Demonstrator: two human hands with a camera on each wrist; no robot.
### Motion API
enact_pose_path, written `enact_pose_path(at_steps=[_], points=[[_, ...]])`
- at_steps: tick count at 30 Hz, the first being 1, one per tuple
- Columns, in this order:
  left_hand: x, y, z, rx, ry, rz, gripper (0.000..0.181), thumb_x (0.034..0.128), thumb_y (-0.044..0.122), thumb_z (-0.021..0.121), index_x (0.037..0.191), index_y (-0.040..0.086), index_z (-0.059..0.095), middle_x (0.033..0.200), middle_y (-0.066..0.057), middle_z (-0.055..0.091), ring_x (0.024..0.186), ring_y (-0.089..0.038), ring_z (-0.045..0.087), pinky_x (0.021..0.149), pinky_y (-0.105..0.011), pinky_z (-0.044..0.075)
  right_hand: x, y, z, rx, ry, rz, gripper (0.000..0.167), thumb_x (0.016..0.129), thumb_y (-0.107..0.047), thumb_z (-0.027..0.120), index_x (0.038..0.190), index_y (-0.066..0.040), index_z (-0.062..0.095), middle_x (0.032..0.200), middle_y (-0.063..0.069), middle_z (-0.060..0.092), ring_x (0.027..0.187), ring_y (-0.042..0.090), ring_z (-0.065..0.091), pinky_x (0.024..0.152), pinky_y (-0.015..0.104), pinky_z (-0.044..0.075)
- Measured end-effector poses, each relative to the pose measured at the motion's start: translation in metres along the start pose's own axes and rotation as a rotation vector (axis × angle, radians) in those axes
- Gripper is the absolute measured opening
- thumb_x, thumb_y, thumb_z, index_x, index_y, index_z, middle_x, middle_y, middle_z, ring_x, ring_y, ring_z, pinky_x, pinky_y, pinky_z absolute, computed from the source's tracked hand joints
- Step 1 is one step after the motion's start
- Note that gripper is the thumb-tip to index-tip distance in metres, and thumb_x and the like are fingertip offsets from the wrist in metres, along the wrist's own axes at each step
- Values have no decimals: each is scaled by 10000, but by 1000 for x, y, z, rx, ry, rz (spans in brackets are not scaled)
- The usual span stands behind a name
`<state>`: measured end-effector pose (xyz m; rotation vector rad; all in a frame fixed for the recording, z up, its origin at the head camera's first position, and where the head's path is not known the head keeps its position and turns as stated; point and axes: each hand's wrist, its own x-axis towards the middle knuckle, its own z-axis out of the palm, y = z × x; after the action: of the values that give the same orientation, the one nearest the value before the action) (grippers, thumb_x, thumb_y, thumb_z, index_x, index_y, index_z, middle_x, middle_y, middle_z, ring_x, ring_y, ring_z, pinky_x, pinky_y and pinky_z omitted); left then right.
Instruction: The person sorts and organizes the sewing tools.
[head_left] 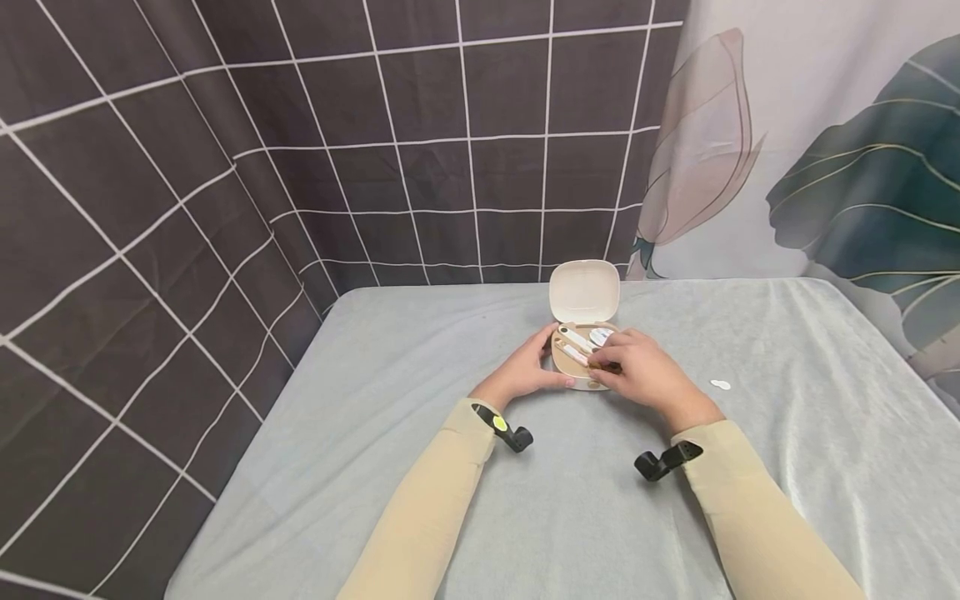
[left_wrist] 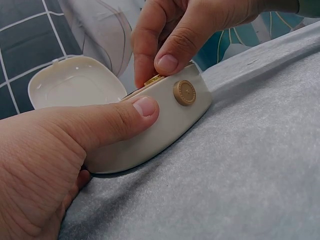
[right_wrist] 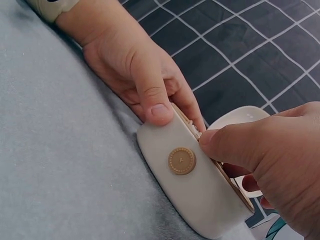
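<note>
A small white hinged case (head_left: 587, 384) stands with its lid (head_left: 584, 290) raised, a tan button on its front. In its tan insert lie slim white tools (head_left: 576, 339) and a round white item (head_left: 600, 335). My left hand (head_left: 528, 367) grips the case from the left, thumb along the front wall, fingers partly hidden behind it. My right hand (head_left: 641, 367) reaches over the right part of the insert, thumb and index finger pinched on a small gold-coloured piece (left_wrist: 153, 80). Most of that piece is hidden by the fingertips.
A small white piece (head_left: 720, 384) lies on the grey cloth (head_left: 600, 500) to the right of the case. Behind the covered surface hang a dark grid-patterned curtain (head_left: 420, 167) and a leaf-print curtain (head_left: 750, 208).
</note>
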<state>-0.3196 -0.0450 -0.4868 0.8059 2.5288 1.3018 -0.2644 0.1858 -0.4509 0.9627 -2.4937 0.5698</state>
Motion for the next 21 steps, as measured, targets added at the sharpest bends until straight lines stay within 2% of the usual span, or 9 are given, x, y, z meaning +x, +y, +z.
enact_pose_path(at_steps=[5,11,17,21], points=[[0,1,-1,-11,-2,-5,1039,792,314,883,1603,138,257,1602,-62,370,1436,-176,406,1159,-251,343,-1,-2,-5,39,19,23,228,814,-89,820,1032,-47,766,905,49,690,890,281,610,785,454,511],[1,1,0,-14,1,2,1036,789,293,886,1601,138,262,1604,-63,366,1440,-179,401,1162,-246,333,-13,9,-20,96,118,76,298,818,-12,790,1108,-12,723,1032,121,701,995,335,631,892,530,507],[2,-1,1,-16,1,2,1040,791,287,885,1604,135,254,1614,-72,349,1453,-192,384,1171,-252,322,-40,31,-37,75,151,123,279,835,1,755,1110,-33,719,1049,115,709,1002,328,641,902,515,478],[1,-1,0,-20,4,-2,1041,791,285,885,1605,134,254,1614,-72,348,1451,-195,388,1174,-256,319,-67,50,-43,43,160,188,262,851,-21,746,1110,-47,714,1047,101,705,971,279,629,871,415,461]])
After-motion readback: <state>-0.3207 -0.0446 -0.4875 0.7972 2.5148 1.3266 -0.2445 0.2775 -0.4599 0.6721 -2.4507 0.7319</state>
